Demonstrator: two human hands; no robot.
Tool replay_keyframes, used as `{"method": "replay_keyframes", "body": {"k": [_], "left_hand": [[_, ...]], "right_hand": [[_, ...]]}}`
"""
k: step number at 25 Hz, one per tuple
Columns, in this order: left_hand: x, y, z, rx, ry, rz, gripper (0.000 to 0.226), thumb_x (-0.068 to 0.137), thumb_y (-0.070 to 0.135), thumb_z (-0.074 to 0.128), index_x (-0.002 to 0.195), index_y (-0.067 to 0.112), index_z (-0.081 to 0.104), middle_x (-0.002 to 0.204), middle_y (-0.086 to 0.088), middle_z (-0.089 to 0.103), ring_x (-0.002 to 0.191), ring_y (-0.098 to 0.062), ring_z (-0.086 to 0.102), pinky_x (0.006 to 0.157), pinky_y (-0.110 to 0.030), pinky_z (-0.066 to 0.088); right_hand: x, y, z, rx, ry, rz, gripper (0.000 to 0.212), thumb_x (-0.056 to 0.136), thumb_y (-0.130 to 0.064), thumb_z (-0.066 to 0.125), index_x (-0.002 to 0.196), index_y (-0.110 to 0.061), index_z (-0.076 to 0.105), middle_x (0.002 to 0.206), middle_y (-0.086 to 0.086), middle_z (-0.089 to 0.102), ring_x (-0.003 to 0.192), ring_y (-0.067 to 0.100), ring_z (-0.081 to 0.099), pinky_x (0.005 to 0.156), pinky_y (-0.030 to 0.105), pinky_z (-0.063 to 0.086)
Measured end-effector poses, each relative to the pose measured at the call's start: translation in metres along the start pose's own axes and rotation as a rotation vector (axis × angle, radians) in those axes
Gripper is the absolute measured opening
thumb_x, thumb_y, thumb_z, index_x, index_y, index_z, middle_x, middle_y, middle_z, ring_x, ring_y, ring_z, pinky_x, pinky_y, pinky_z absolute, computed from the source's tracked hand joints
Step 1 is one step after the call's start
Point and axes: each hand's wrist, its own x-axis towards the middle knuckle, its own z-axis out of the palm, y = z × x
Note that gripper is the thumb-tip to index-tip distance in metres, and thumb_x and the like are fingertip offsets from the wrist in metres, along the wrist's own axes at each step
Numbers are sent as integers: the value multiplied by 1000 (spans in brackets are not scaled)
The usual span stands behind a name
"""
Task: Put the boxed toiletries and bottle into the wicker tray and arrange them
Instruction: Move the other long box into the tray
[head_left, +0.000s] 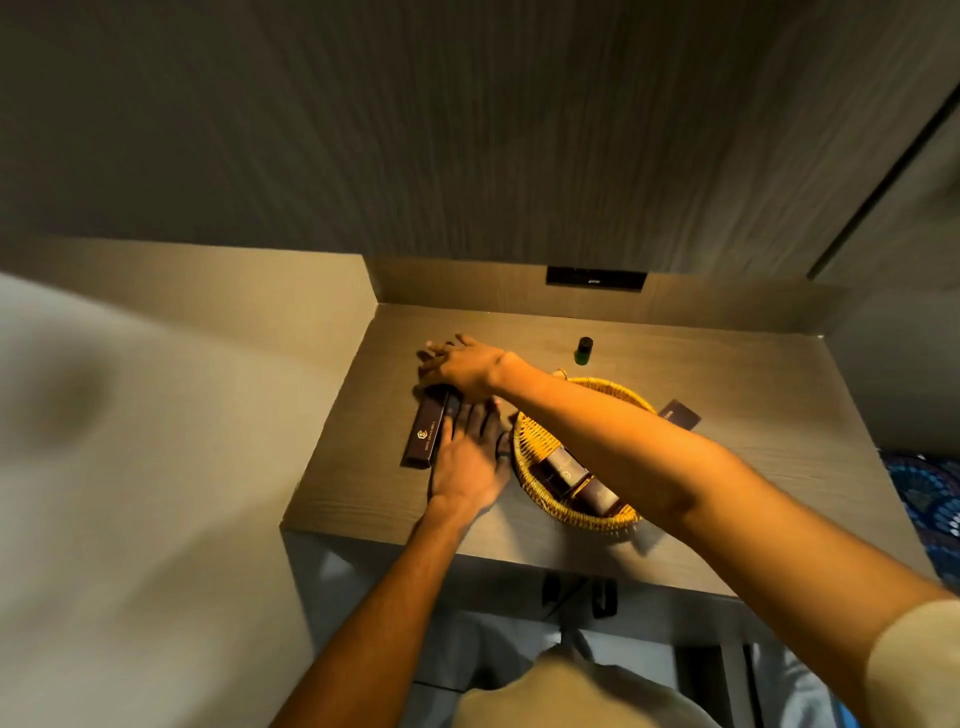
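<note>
A round wicker tray (530, 441) sits on the wooden desk and holds two dark boxes (576, 475) lying side by side. Left of the tray lies a long dark box (425, 434) with a gold logo. My left hand (470, 457) rests flat beside it, fingers spread over a second box that is mostly hidden. My right hand (460, 369) reaches across the tray and presses on the far end of the long box, fingers apart. A small green bottle (584, 351) with a black cap stands behind the tray. Another dark box (680, 414) lies right of the tray, partly hidden by my right arm.
The desk (727, 374) is boxed in by a raised wooden back and a wall on the left. A black socket panel (596, 276) sits in the back wall. The front edge runs just below my left wrist.
</note>
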Motion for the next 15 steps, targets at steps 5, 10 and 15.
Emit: {"method": "replay_keyframes", "body": {"k": [5,10,15], "left_hand": [[3,0,2,-40,15,-21,66,104,43,28,164,22,12,172,-6,16,160,-26,5,129,-51,6],[3,-4,8,-38,38,-9,63,106,43,20,163,20,12,173,-7,13,160,-27,5,130,-50,6],[5,-6,11,-61,17,5,67,104,47,24,164,22,8,173,-7,5,160,-28,2,129,-49,2]], "right_hand": [[-8,8,-8,24,178,14,53,95,-26,60,146,-30,51,147,0,58,142,24,49,113,45,42],[-91,59,-27,332,411,77,56,88,-21,73,142,-20,58,132,8,64,122,26,59,101,37,47],[-218,101,12,420,532,167,48,86,-22,80,132,-13,68,125,6,71,117,24,66,101,36,50]]}}
